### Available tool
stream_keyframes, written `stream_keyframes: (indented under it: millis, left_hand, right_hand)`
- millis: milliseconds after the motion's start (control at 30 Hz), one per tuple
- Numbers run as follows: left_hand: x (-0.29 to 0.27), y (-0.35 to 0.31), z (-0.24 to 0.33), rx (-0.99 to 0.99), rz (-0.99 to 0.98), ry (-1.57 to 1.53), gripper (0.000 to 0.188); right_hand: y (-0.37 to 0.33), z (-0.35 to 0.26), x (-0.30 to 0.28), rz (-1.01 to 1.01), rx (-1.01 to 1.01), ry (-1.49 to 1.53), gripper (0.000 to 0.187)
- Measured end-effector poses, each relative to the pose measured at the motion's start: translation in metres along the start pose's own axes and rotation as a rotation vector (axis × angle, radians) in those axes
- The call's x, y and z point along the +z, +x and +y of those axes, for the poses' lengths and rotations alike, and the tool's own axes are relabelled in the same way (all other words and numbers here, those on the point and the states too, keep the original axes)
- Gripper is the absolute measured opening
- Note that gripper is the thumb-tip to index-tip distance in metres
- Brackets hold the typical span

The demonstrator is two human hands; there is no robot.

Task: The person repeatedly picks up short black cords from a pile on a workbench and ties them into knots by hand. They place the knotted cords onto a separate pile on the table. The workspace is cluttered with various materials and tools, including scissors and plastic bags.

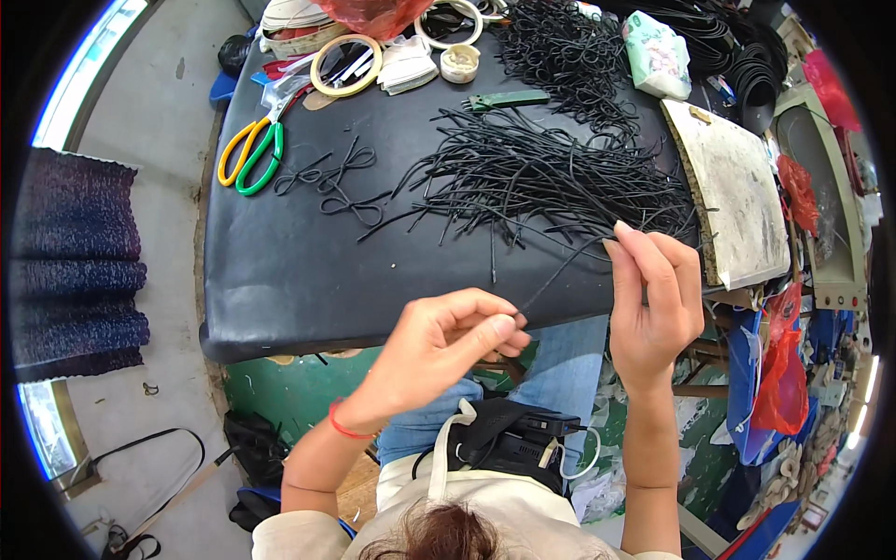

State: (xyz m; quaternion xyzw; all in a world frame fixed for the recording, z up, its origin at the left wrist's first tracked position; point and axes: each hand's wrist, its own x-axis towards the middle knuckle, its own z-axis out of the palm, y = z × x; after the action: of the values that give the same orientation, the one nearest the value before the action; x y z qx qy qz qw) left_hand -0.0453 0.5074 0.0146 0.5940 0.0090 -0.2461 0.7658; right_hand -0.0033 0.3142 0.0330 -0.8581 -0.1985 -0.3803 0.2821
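A thin black cord [560, 273] runs at a slant between my two hands, just above the table's near edge. My left hand [448, 338] pinches its lower end between thumb and fingers. Higher up and to the right, my right hand [658, 299] holds the cord between thumb and forefinger tips. Beyond my hands lies a heap of loose black cords [560, 182], their ends pointing left. Left of the heap are several looped and knotted black cords [347, 187]. Scissors [252, 154] with one yellow and one green handle lie at the table's left.
Along the back of the black-covered table [289, 289] sit tape rolls [346, 65], a small tub [459, 63], a green-handled tool [509, 99], a tangle of black cord [569, 56] and a tissue pack [655, 54]. A worn pale board [733, 191] stands at the right.
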Motion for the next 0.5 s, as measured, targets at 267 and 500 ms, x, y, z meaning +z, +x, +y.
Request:
stream_keyframes:
  millis: [267, 500]
  left_hand:
    - [0.016, 0.010, -0.024, 0.044, 0.174, -0.452, 0.023]
    - [0.019, 0.007, -0.026, 0.144, 0.289, -0.308, 0.015]
  right_hand:
    - [-0.030, -0.042, 0.010, -0.362, 0.165, 0.244, 0.027]
    - [-0.031, -0.040, 0.011, -0.372, 0.196, 0.359, 0.025]
